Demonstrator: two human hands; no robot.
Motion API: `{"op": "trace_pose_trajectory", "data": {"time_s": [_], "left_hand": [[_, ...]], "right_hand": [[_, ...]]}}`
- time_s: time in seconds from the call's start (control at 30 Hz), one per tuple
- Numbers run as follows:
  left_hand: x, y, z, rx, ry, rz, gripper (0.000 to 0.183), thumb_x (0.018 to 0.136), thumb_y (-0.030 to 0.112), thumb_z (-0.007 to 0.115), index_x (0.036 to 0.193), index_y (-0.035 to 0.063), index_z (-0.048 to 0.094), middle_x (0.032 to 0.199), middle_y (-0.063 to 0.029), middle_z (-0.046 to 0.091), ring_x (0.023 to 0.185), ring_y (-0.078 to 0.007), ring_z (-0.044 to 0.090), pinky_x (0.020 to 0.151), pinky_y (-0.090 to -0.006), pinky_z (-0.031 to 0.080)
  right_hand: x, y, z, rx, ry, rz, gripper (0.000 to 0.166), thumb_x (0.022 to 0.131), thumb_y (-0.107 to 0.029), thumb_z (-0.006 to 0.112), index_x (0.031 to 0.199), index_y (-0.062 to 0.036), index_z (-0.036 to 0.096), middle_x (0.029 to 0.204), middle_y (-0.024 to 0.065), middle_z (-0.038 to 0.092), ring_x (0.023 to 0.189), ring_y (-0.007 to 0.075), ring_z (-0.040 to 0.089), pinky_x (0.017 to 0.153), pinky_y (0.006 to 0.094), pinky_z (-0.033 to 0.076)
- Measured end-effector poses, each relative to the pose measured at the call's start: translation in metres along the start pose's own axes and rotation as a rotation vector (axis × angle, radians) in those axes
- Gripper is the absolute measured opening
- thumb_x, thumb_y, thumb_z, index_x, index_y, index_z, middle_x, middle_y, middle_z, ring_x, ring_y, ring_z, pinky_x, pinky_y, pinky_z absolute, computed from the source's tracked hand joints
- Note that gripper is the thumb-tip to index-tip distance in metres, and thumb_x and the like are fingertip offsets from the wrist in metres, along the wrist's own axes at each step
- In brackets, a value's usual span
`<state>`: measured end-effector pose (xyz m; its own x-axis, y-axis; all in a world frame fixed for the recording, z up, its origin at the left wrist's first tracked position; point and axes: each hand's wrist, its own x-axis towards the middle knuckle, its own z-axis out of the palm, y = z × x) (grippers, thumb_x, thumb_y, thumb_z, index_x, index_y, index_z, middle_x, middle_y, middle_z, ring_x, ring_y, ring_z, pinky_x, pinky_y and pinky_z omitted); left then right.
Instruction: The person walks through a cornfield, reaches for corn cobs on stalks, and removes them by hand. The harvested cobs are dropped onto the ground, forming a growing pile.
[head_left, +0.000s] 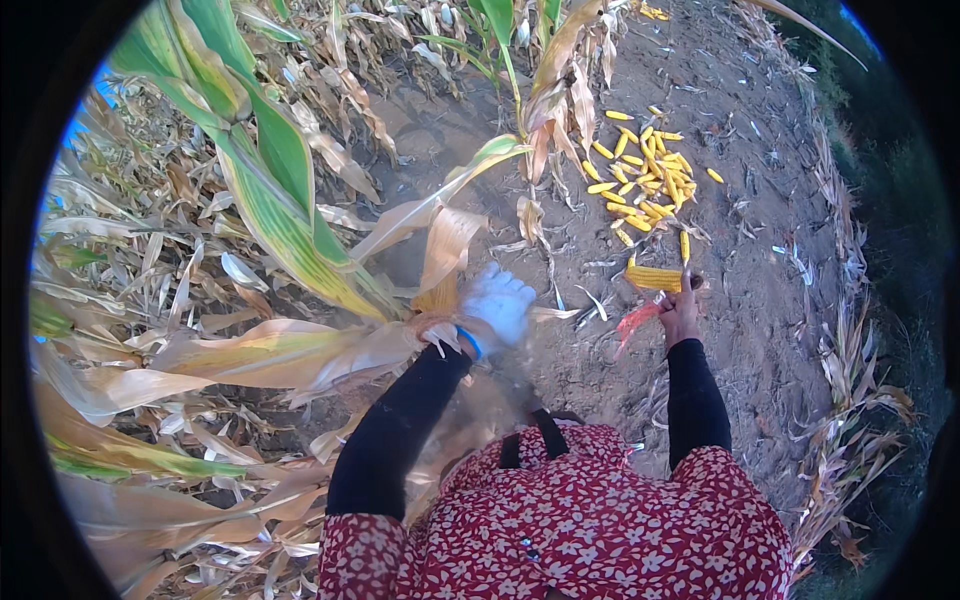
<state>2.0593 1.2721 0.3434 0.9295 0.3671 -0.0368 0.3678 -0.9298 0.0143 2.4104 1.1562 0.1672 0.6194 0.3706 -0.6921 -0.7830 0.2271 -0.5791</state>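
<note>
My right hand (680, 315) is bare and grips the end of a husked yellow corn ear (651, 279), which points to the left above the soil. A strip of red material (636, 324) hangs beside that hand. My left hand (495, 306) wears a white glove, with a blue band at the wrist, and is blurred. Just left of the glove, another yellow ear (436, 298) shows partly among dry husks. Whether the gloved fingers hold anything is hidden.
A heap of husked corn ears (652, 176) lies on bare soil (757, 300) ahead. Standing corn plants with green leaves (277, 157) and dry leaves (277, 352) crowd my left side. Dry stalks (851, 405) and dark greenery edge the right.
</note>
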Motion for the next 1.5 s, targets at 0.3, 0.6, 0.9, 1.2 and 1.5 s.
{"op": "trace_pose_trajectory", "data": {"time_s": [0.3,0.6,0.9,1.2,1.5], "left_hand": [[-0.273,-0.179,0.079,-0.236,-0.807,-0.871,0.045,0.091,0.036,0.044,0.114,0.0026,0.064,0.112,-0.0214,0.064,0.104,-0.0363,0.061,0.091,-0.0420,0.045],[-0.390,-0.089,0.125,-1.293,-0.024,-1.601,0.032,0.089,0.031,0.056,0.104,0.0046,0.066,0.101,-0.0168,0.068,0.097,-0.0287,0.062,0.088,-0.0377,0.046],[-0.309,-0.247,0.100,0.131,0.136,-0.415,0.028,0.074,0.013,0.061,0.101,0.0047,0.061,0.101,-0.0155,0.061,0.108,-0.0320,0.054,0.096,-0.0403,0.042],[-0.386,-0.383,0.184,-0.367,-0.620,-1.378,0.062,0.084,0.049,0.053,0.132,0.0100,0.051,0.132,-0.0198,0.053,0.117,-0.0370,0.054,0.099,-0.0446,0.042],[-0.526,-0.320,0.293,-0.929,-0.174,-1.632,0.036,0.073,0.017,0.072,0.100,-0.0061,0.066,0.092,-0.0209,0.068,0.080,-0.0243,0.067,0.069,-0.0346,0.053]], "right_hand": [[-0.025,0.004,0.013,-0.848,-0.525,-0.594,0.031,0.093,-0.031,0.060,0.112,-0.0069,0.060,0.092,0.0031,0.065,0.063,0.0080,0.050,0.056,0.0264,0.042],[-0.066,0.165,-0.112,-1.831,-1.153,0.046,0.035,0.084,-0.012,0.055,0.117,-0.0093,0.063,0.100,0.0161,0.067,0.082,0.0243,0.067,0.071,0.0361,0.052],[-0.126,0.247,0.003,-1.750,-0.984,-0.108,0.032,0.086,-0.012,0.052,0.114,-0.0007,0.062,0.080,0.0115,0.067,0.076,0.0174,0.065,0.069,0.0297,0.049],[-0.186,0.358,0.017,-1.410,-0.789,0.124,0.020,0.094,-0.012,0.051,0.102,0.0003,0.063,0.077,0.0011,0.062,0.067,0.0063,0.055,0.059,0.0226,0.044],[-0.211,0.395,0.092,-1.261,-0.844,0.116,0.015,0.095,-0.010,0.049,0.099,-0.0028,0.062,0.075,-0.0019,0.057,0.066,0.0034,0.050,0.058,0.0188,0.040]]}}
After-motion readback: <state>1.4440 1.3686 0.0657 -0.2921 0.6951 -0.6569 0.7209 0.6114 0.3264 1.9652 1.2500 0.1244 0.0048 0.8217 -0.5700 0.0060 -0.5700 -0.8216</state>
